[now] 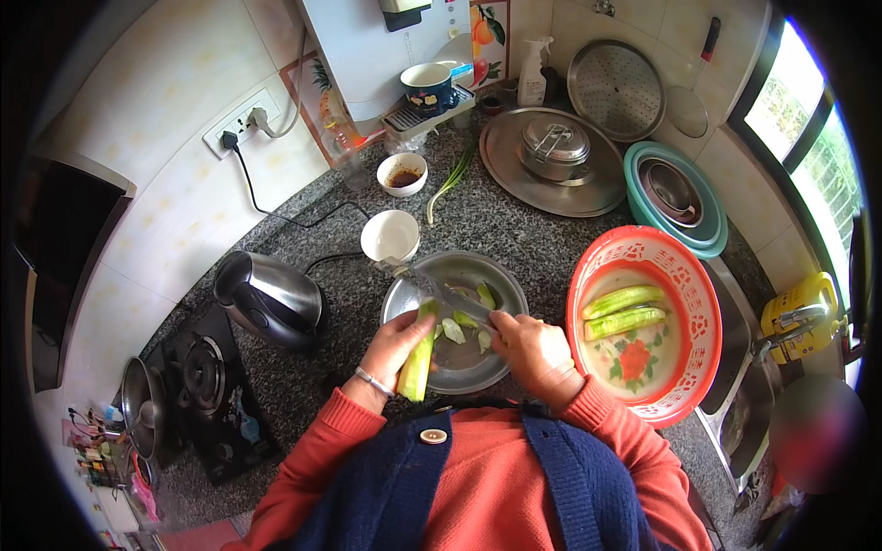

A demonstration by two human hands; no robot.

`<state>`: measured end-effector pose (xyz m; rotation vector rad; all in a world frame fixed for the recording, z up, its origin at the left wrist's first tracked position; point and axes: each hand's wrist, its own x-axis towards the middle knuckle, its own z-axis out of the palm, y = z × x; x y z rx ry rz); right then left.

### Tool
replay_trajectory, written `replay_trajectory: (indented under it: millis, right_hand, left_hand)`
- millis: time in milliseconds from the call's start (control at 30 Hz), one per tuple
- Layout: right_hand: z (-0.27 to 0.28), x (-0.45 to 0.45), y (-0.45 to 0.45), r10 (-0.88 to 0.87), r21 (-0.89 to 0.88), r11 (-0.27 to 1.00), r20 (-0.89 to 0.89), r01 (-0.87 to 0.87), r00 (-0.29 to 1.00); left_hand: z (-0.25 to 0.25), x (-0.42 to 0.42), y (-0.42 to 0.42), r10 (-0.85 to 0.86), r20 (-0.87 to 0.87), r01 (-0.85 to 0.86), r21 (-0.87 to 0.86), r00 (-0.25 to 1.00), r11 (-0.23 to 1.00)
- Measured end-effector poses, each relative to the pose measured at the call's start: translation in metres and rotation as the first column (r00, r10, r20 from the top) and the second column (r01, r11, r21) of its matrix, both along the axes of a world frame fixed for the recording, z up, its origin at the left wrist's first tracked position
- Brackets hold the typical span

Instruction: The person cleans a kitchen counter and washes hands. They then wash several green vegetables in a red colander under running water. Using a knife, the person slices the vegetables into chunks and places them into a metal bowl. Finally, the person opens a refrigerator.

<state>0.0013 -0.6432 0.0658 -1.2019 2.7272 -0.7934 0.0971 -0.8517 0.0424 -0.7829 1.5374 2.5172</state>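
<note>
My left hand (396, 351) grips a peeled pale-green gourd (415, 372), tilted with its lower end towards me. In my right hand (534, 351) is a knife, its handle mostly hidden by my fingers. The broad metal knife blade (451, 297) points up and left, passing close to the gourd's upper end; whether it touches I cannot tell. Beneath both hands sits a round metal basin (513, 289) with several cut gourd pieces (453, 331) inside. To the right, peeled gourds (623, 322) lie in a red-rimmed enamel basin (703, 324) with a floral pattern.
Beyond the metal basin stand a white bowl (391, 235), a bowl of dark sauce (402, 175) and a scallion (449, 182). An electric kettle (269, 299) and gas hob (213, 406) are left. A lidded pot (555, 148) stands back right; a sink (741, 413) lies right.
</note>
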Motion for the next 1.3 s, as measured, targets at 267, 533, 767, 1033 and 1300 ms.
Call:
replay_trajectory:
  millis: [267, 533, 767, 1033, 1300]
  right_hand:
    - [0.001, 0.013, -0.004, 0.172, 0.079, 0.983, -0.084, -0.165, 0.982]
    - [-0.001, 0.015, -0.002, 0.197, 0.046, 0.980, -0.095, -0.193, 0.976]
    - [-0.015, 0.003, 0.002, -0.032, 0.130, 0.991, 0.065, 0.023, 0.997]
    - [-0.004, 0.018, -0.001, 0.106, 0.063, 0.992, -0.015, -0.105, 0.994]
    - [-0.003, 0.017, -0.004, 0.089, 0.130, 0.987, 0.034, -0.092, 0.995]
  left_hand:
    - [-0.020, -0.007, 0.010, 0.209, -0.018, -0.176, 0.475, 0.978, 0.862]
    - [-0.017, -0.006, 0.013, 0.217, -0.065, -0.166, 0.444, 0.974, 0.880]
    - [-0.009, 0.004, 0.011, 0.058, -0.061, -0.035, 0.315, 0.996, 0.948]
    - [-0.018, 0.001, 0.012, 0.161, -0.062, -0.118, 0.435, 0.985, 0.892]
    - [-0.023, 0.011, 0.009, 0.080, -0.110, -0.018, 0.474, 0.991, 0.880]
